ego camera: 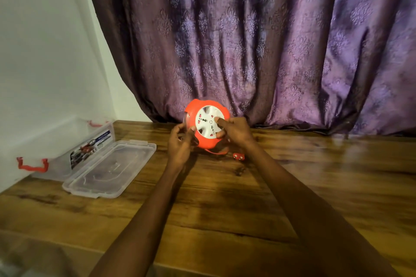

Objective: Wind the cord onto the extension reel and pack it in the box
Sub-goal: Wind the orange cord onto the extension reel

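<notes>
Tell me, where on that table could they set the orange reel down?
Bare wood lies right of the right hand, out towards the curtain, and in front, between the two forearms. The left side is crowded: the clear box sits against the wall with its lid beside it. The plug lies under the reel.

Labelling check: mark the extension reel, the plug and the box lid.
extension reel [208,125]: head view, white socket face.
plug [238,155]: head view, red plug body on the table.
box lid [110,168]: head view, middle of the clear panel.
</notes>
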